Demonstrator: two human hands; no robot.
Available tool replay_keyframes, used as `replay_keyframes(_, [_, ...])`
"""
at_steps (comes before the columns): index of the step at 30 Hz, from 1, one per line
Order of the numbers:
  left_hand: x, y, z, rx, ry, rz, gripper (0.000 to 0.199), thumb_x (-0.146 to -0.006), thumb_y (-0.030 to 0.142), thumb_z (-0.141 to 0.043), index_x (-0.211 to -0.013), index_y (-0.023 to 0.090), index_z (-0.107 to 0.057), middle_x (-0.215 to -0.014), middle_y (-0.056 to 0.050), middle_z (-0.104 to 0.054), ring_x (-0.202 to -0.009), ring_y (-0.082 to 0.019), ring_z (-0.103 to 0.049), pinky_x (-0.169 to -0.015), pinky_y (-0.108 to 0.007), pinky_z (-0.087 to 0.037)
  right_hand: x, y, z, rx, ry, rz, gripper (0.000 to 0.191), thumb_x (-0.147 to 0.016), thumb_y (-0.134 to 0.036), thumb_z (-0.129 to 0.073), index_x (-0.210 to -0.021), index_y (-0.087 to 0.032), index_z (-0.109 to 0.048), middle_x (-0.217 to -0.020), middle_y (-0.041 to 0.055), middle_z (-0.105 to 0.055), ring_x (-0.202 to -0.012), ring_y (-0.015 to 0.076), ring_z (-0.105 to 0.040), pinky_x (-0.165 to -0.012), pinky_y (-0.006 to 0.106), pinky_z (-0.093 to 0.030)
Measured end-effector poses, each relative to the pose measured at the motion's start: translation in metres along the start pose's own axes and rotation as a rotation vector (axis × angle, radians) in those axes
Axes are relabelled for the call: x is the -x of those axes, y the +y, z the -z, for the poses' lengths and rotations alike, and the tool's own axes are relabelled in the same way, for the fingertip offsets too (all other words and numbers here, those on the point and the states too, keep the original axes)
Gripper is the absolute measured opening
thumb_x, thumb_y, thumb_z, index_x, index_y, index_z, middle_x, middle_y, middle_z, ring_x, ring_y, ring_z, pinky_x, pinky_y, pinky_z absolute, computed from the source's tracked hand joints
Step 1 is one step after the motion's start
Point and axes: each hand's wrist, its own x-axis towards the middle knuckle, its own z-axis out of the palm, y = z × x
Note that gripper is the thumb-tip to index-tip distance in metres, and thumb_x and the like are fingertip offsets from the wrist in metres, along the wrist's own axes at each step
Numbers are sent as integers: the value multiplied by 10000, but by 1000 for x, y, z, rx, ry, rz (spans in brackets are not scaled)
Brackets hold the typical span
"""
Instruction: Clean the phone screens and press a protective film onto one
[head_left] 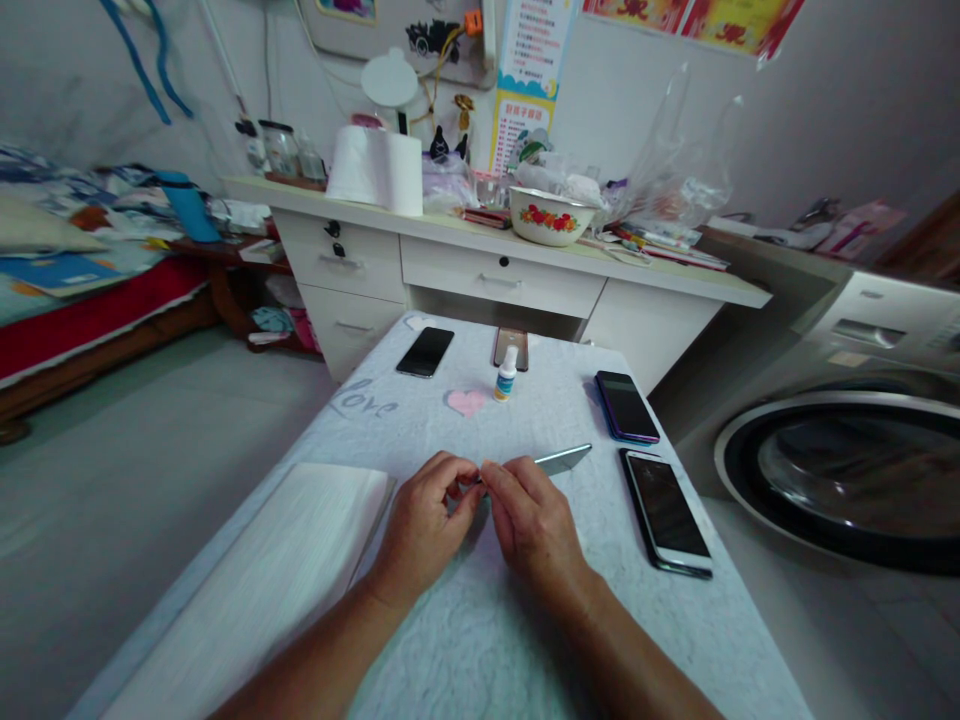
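In the head view, my left hand (431,515) and my right hand (536,520) meet over the middle of the cloth-covered table. The fingers of both are closed in a pinch around a thin phone (566,459), seen nearly edge-on. Its grey-blue far end sticks out to the right behind my right hand, and most of the rest is hidden by my fingers. Beyond them stands a small white-capped bottle (505,375) with a blue and yellow label. Just behind the bottle lies a phone with a gold-brown back (512,347).
A black phone (426,352) lies at the far left of the tablecloth (442,640). On the right edge are a dark phone (628,408) and a white-framed phone (669,512). White sheets (262,580) cover the near left. A desk (510,285) and a washing machine (847,400) stand beyond.
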Motion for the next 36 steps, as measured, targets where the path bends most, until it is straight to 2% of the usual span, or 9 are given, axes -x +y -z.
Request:
replay_keyframes(7, [-1, 0, 0, 5, -8, -17, 79, -829, 127, -607, -818, 202, -628, -756, 23, -595, -663, -104, -555, -613, -214, -440, 1, 3, 0, -4, 5, -15, 238, -953, -116, -431, -1041, -166, -645, -822, 50, -567, -740, 159, -550, -657, 230, -470])
replay_keyframes(19, [-1, 2, 1, 6, -3, -18, 44, -845, 174, -605, -831, 196, -640, -768, 11, -611, -669, -106, -571, -605, -211, -454, 6, 20, 7, 22, 45, -148, 242, -896, -76, -461, -1000, -166, -661, -857, 52, -574, -758, 153, -569, -711, 243, -477])
replay_keyframes(36, [-3, 2, -1, 25, 8, 9, 91, -837, 139, -571, -796, 192, -632, -723, 18, -611, -657, -112, -565, -622, -222, -442, 0, -6, 1, -2, -38, 2, 253, -965, -139, -417, -1096, -181, -628, -829, 46, -578, -735, 155, -552, -641, 232, -474])
